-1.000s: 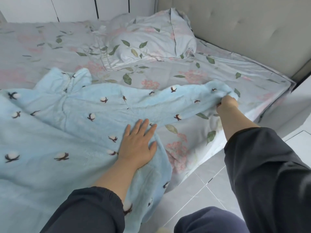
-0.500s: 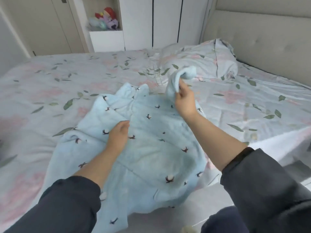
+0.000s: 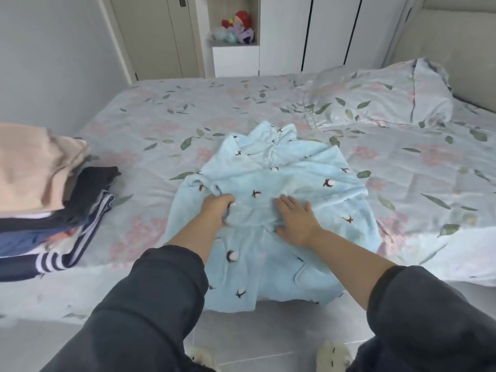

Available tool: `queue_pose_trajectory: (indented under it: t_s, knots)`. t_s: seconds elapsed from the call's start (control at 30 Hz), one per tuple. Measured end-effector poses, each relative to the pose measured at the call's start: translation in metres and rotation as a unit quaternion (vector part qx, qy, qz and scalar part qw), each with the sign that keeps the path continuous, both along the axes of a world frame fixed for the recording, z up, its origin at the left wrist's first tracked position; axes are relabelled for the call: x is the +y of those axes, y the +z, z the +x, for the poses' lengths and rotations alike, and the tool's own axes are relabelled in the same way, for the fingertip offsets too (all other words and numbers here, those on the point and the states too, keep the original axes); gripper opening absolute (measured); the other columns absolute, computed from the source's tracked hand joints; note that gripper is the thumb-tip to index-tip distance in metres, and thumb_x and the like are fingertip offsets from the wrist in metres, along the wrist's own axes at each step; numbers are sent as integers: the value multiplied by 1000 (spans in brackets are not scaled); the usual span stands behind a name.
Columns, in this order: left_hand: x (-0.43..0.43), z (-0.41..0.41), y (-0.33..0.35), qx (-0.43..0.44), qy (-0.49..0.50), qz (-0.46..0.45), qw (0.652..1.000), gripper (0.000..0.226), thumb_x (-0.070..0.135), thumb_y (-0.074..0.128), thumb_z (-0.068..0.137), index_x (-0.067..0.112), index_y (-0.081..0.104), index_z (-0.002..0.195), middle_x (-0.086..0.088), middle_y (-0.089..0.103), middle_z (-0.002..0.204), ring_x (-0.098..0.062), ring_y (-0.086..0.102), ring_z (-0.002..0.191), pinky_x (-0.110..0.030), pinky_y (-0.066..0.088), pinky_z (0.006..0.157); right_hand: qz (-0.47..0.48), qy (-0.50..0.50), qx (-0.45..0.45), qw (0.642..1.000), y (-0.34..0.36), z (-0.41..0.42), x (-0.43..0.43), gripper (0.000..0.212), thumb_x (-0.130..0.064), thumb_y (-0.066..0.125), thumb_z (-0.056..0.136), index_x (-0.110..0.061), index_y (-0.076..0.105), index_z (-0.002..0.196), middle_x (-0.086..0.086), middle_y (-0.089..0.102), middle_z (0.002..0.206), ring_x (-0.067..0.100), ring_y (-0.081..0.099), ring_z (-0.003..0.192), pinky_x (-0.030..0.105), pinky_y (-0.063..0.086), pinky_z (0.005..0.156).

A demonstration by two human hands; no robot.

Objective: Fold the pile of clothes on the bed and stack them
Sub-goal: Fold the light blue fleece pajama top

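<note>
Head view, one frame.

Bed (image 3: 188,122): floral sheet with pink blooms and green leaves. It lies under the blue fleece garment (image 3: 295,178) and extends past it on the left, right and far sides.

Wardrobe (image 3: 322,33): white doors with dark seams, well beyond the garment's collar end.

Garment: pale blue with a cotton-boll print, spread front-up, collar at the far end. Both sides look folded in over the middle. The hem nearest the person hangs off the bed edge over the grey tiled floor (image 3: 268,331).

Pillow (image 3: 389,100): same floral print as the sheet. It sits beyond and to the right of the garment, apart from it.

Stack of folded clothes (image 3: 40,183): to the left of the garment, well apart from it. Beige piece on top, then dark, blue and navy-with-white-stripe layers below.

Left hand (image 3: 217,209): on the garment's middle, left of its centre line. Fingers are curled into a ridge of fleece and grip it.

Right hand (image 3: 295,218): just right of that ridge. Palm down, fingers straight and slightly spread, pressing the fabric flat. It holds nothing.

Both forearms are bare, with dark sleeves pushed up.

Plush toys (image 3: 237,26): in an open shelf niche far beyond the garment.

Slipper (image 3: 334,355): pale and fuzzy, on the floor below the hanging hem.
</note>
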State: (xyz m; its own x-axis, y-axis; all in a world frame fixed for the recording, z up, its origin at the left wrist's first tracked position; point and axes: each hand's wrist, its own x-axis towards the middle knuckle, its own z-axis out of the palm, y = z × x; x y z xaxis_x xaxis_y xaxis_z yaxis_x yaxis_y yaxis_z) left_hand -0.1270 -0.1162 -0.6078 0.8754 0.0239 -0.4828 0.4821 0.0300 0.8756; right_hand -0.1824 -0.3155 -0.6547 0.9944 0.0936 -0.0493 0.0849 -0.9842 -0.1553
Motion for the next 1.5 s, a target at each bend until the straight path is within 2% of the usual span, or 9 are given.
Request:
queue_pose_trajectory:
  t_s: [0.27, 0.5, 0.57, 0.63, 0.7, 0.93, 1.17, 1.4, 1.5]
  knots:
    - [74, -14, 32, -12, -58, -222, 973, 25, 5, 35, 89, 3, 59, 86, -8, 64, 81, -22, 65, 77, -33, 54, 77, 73, -5, -235, 969, 13, 17, 21, 57, 1, 50, 84, -10, 43, 140, 11, 34, 152, 26, 26, 142, 51, 8, 116]
    - [116, -31, -5, 110, -181, 207, 955, 28, 14, 55, 87, 1, 54, 113, -12, 65, 81, -24, 66, 71, -26, 54, 56, 15, 39, -30, 999, -19, 11, 23, 63, -10, 47, 90, -22, 28, 149, -2, 18, 158, 15, 14, 146, 42, 6, 116]
    - [102, -20, -1, 18, -191, 434, 880, 46, 26, 56, 85, 7, 46, 126, -11, 62, 97, -28, 64, 89, -29, 49, 66, 23, 42, -38, 998, -19, 10, 20, 63, -9, 48, 90, -22, 29, 148, -2, 19, 158, 15, 15, 145, 41, 6, 117]
    - [80, -13, -3, -139, -180, 653, 722, 69, 35, 53, 86, 20, 22, 146, -9, 47, 128, -29, 48, 117, -36, 41, 85, 17, 53, -36, 998, -18, 8, 18, 65, -8, 49, 89, -22, 28, 149, -2, 19, 158, 15, 15, 146, 40, 7, 117]
    - [49, -9, -7, -282, -184, 662, 669, 72, 32, 49, 87, 24, 14, 150, -8, 31, 146, -29, 28, 134, -44, 29, 105, 34, 66, -33, 997, -15, 4, 17, 66, -6, 49, 88, -20, 29, 149, -1, 19, 158, 16, 16, 146, 39, 8, 118]
    - [-16, -5, -73, -303, -347, 596, 658, 60, 50, 18, 98, 33, -1, 152, 1, -7, 161, -22, -12, 147, -50, -5, 117, 327, -154, -105, 927, 5, -2, -17, 38, 1, 45, 84, -13, 66, 113, 5, 68, 110, 23, 61, 103, 17, 40, 82]
    - [-15, 0, -97, -346, -327, 594, 648, 66, 55, 11, 91, 35, -5, 151, 2, -12, 160, -21, -16, 146, -52, -10, 116, 576, -513, -59, 633, 6, 48, -100, 35, -22, 52, 91, -5, 52, 122, 6, 55, 84, 27, 56, 93, 40, 49, 95]
    - [-16, 0, -100, -355, -311, 585, 660, 65, 54, 14, 91, 36, -4, 151, 4, -11, 160, -17, -16, 146, -51, -10, 116, 632, -531, -13, 564, 3, 79, -135, 35, -5, 60, 88, -13, 55, 122, 8, 61, 114, 25, 61, 90, 42, 55, 67]
    - [-16, -1, -101, -359, -307, 580, 664, 65, 55, 14, 91, 36, -2, 151, 5, -11, 160, -17, -16, 146, -50, -11, 116, 496, -541, 10, 679, 9, 73, -139, 18, -3, 59, 85, -4, 61, 102, 14, 67, 91, 25, 61, 63, 38, 53, 55]
